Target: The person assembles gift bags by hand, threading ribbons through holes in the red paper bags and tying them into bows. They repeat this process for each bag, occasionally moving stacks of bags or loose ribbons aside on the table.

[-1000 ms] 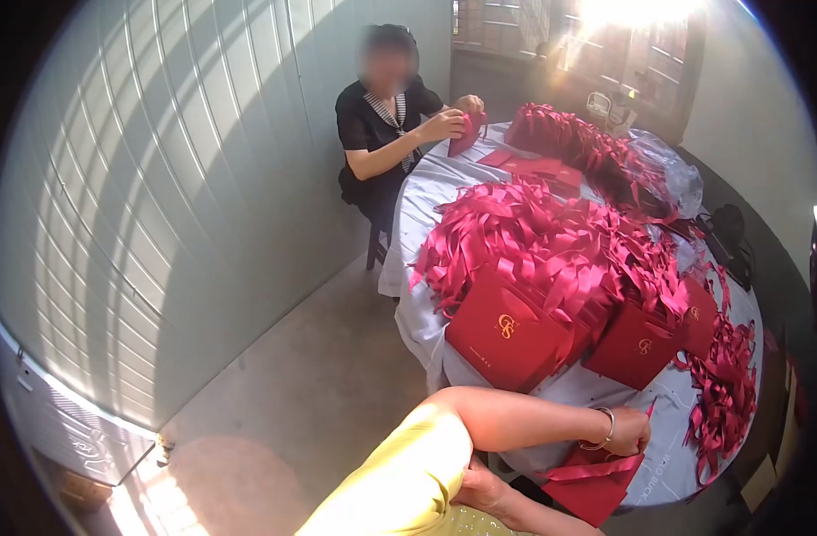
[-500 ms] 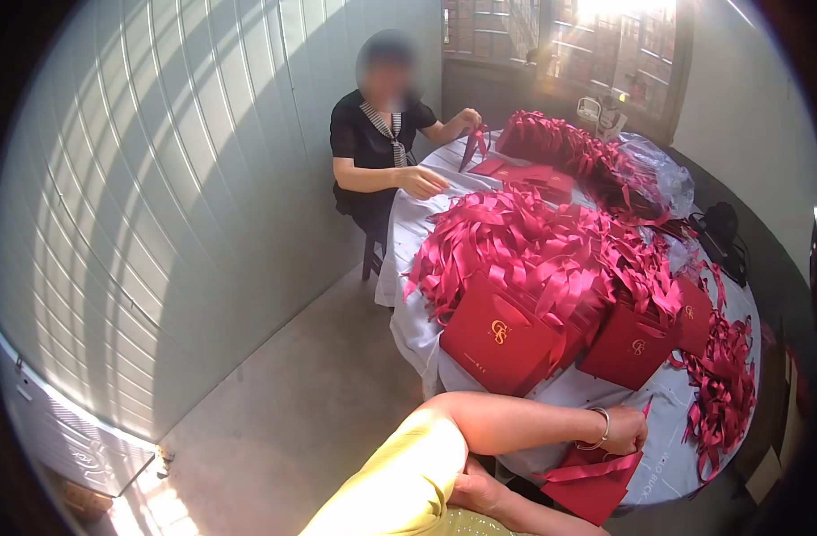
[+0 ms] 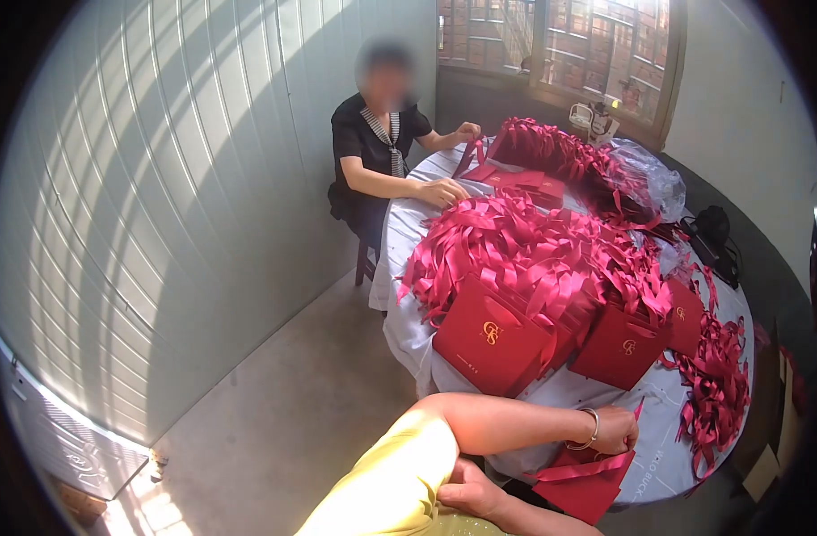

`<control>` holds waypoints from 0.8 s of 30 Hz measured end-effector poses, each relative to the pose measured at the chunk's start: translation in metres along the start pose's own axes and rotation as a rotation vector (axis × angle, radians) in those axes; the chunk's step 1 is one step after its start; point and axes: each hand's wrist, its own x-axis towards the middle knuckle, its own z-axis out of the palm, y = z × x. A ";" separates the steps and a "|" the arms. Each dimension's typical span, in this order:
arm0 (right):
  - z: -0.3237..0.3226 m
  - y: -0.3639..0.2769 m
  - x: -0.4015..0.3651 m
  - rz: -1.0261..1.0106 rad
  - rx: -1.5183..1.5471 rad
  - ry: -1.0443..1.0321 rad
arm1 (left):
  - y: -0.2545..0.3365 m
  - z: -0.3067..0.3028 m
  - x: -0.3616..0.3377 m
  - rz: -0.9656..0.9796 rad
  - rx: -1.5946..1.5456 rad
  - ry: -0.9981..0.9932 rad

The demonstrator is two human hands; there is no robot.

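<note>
My left hand (image 3: 617,430), with a bracelet at the wrist, is closed on a red ribbon at the top edge of a red paper bag (image 3: 583,491) near the front of the table. A strip of ribbon lies across this bag. Below my left forearm, my right hand (image 3: 473,492) rests beside the yellow sleeve, thumb apart, with nothing visible in it; its other fingers are partly hidden. Beyond my left arm stand red bags (image 3: 493,339) with gold lettering, under a large heap of pink-red ribbons (image 3: 534,246).
A co-worker (image 3: 373,161) sits across the white-covered table (image 3: 417,335), one hand raised with a ribbon, the other by the heap. More ribbons (image 3: 717,384) lie at the right edge. Clear plastic (image 3: 663,188) and a black object (image 3: 714,237) are farther back.
The view has shifted slightly. The co-worker's nearer hand has moved right, toward the ribbon heap. My left hand keeps its place at the bag, and my right hand shows a little more.
</note>
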 end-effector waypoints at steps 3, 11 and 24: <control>-0.001 0.000 -0.005 -0.014 0.088 -0.077 | 0.001 0.002 0.002 -0.037 -0.023 -0.005; 0.004 0.000 0.005 -0.057 -0.016 -0.014 | 0.000 -0.003 -0.003 0.024 0.007 -0.008; 0.009 -0.072 -0.090 -0.555 -0.372 -0.008 | -0.001 0.001 -0.006 0.060 0.040 -0.033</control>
